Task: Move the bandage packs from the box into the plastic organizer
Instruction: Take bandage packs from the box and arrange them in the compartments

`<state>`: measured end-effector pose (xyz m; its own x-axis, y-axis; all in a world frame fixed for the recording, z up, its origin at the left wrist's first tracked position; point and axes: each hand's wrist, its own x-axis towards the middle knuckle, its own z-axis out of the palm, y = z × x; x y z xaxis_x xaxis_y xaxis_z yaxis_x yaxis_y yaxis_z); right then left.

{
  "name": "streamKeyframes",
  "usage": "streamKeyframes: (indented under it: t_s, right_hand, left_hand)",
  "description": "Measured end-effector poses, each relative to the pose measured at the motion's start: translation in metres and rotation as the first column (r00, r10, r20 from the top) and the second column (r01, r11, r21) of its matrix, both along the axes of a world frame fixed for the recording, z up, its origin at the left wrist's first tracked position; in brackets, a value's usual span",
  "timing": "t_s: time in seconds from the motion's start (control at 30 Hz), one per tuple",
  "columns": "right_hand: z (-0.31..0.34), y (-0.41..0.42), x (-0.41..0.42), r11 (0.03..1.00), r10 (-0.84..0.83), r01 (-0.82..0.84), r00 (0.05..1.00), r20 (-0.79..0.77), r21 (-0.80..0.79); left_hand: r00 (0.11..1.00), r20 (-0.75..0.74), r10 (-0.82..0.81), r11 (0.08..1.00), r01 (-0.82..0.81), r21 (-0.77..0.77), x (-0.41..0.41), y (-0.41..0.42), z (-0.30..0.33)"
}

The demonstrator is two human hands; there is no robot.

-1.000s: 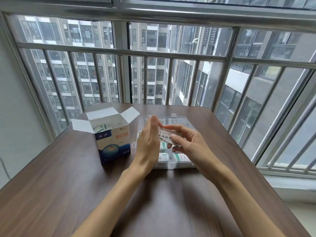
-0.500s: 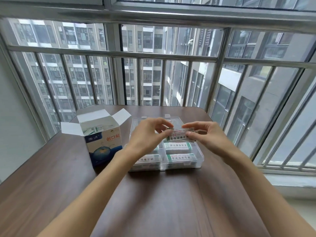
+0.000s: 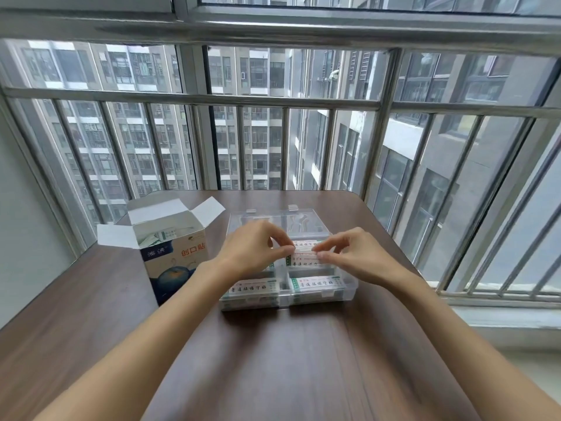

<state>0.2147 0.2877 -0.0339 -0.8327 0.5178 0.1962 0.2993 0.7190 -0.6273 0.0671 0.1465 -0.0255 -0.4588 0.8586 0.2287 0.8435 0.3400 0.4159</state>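
Bandage pack [image 3: 304, 256] sits pinched at its ends between left hand [image 3: 253, 250] and right hand [image 3: 353, 253], low over the plastic organizer [image 3: 349, 291], whose near compartments hold packs. Beside it the opened box [image 3: 174, 252] holds more.

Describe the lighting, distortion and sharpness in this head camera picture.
Head view: soft daylight comes through the window bars, throwing faint shadows of the arms on the table; wide-angle lens bows the bars outward at the edges; print on the bandage pack pinched by left hand and right hand is slightly soft.
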Motion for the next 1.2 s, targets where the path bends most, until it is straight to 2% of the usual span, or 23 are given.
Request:
streamKeyframes:
  t_s: [0.1, 0.17, 0.33, 0.43, 0.53, 0.67, 0.8, 1.2]
  right_hand:
    - [-0.001, 0.004, -0.002, 0.986, -0.036, 0.029, 0.998, 0.044, 0.166]
    - [0.0, 0.004, -0.003, 0.977, -0.064, 0.048, 0.996, 0.07, 0.207]
    - [0.015, -0.002, -0.006, 0.99, -0.049, 0.017, 0.974, 0.223, 0.141]
    - [0.032, 0.003, -0.008, 0.992, -0.117, 0.098, 0.949, 0.293, 0.082]
    - [0.041, 0.01, -0.014, 0.972, -0.223, 0.167, 0.879, 0.421, 0.167]
    - [0.04, 0.002, -0.024, 0.947, -0.284, 0.138, 0.782, 0.555, 0.291]
    - [0.043, -0.009, -0.03, 0.938, -0.311, 0.143, 0.75, 0.584, 0.316]
    - [0.037, -0.016, -0.027, 0.926, -0.357, 0.208, 0.753, 0.553, 0.314]
  left_hand:
    - [0.998, -0.055, -0.029, 0.998, 0.026, -0.06, -0.003, -0.001, 0.0]
    - [0.997, -0.047, -0.058, 0.994, 0.054, -0.091, -0.003, -0.001, 0.001]
    - [1.0, -0.02, -0.008, 0.99, 0.005, -0.141, 0.003, 0.003, 0.003]
    - [1.0, -0.007, 0.009, 0.985, -0.01, -0.172, 0.004, 0.006, 0.005]
    - [1.0, 0.002, 0.004, 0.982, -0.004, -0.191, 0.003, 0.008, 0.007]
    - [1.0, 0.005, 0.004, 0.977, -0.003, -0.214, 0.003, 0.011, 0.01]
    - [1.0, 0.002, 0.0, 0.976, 0.0, -0.216, 0.002, 0.012, 0.009]
    - [1.0, -0.005, -0.006, 0.971, 0.005, -0.24, 0.0, 0.019, 0.006]
